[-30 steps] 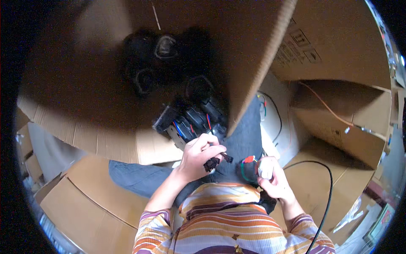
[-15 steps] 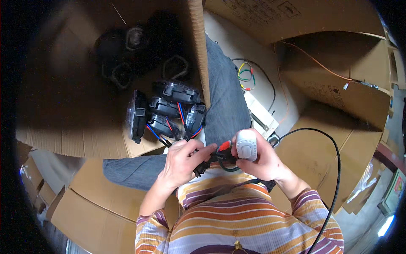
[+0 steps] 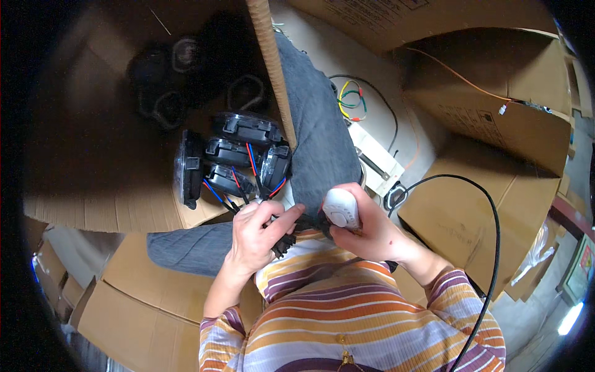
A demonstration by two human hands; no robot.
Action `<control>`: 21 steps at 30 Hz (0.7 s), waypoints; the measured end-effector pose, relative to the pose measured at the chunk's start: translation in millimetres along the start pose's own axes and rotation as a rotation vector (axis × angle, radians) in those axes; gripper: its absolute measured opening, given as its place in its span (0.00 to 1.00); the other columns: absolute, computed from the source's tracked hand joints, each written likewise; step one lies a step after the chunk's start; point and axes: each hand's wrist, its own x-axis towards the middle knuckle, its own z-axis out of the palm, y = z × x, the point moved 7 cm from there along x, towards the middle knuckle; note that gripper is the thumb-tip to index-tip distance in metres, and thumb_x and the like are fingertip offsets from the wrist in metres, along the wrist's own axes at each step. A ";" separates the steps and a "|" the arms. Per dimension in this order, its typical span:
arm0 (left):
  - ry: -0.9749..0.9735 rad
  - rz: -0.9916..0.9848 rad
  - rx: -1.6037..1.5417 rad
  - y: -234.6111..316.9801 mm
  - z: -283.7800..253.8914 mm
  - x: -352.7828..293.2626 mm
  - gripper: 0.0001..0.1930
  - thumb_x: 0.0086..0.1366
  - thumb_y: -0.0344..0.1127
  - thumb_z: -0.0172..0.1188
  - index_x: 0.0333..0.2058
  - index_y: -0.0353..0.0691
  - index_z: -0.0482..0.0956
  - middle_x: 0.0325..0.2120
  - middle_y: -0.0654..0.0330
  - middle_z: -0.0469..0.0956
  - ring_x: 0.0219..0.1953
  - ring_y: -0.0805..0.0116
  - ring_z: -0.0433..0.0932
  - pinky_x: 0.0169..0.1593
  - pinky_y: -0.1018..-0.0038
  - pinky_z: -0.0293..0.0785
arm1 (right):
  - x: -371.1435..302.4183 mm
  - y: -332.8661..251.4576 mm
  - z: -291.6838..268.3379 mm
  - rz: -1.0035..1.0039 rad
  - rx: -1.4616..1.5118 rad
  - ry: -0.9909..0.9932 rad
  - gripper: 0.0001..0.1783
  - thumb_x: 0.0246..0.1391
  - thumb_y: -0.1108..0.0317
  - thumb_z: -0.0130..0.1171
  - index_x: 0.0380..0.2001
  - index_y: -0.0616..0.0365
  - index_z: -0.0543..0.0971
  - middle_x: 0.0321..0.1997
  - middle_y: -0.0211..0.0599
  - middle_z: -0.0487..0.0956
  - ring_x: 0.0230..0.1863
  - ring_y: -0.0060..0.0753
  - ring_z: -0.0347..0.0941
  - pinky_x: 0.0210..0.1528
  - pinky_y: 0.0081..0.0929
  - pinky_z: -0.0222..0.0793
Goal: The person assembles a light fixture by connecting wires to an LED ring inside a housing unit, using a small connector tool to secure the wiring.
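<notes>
In my left hand (image 3: 253, 234) the fingers are closed round a bunch of black wire connectors (image 3: 283, 246), whose ends stick out below the fingers. Red and blue wires (image 3: 253, 160) run from this hand to several black lamps (image 3: 246, 129) with clear lenses, clustered at the near edge of an open cardboard box (image 3: 118, 211). My right hand (image 3: 377, 234) grips a white rounded handheld device (image 3: 341, 208) with a round button on its face. Both hands are close together above my lap; what lies between them is dark and partly hidden.
More lamps (image 3: 245, 93) lie deep in the dark box. A white instrument (image 3: 375, 158) with a handle stands on the floor right of my leg, near yellow and green leads (image 3: 351, 102). A black cable (image 3: 489, 211) loops past my right arm. Cardboard boxes (image 3: 477, 217) stand at right.
My right hand has moved slightly left toward my left hand, and the white device has tilted. A red clip seen between the hands before is now out of sight. The whole view has shifted slightly.
</notes>
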 end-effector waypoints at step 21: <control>-0.038 0.029 -0.001 4.0 10.5 -3.0 0.18 0.35 0.29 0.57 0.32 0.41 0.74 0.17 0.67 0.64 0.15 0.75 0.63 0.19 0.80 0.57 | -6.9 13.0 -0.8 -0.014 0.196 -0.003 0.20 0.38 0.78 0.48 0.39 0.60 0.60 0.34 0.34 0.65 0.38 0.22 0.61 0.40 0.20 0.58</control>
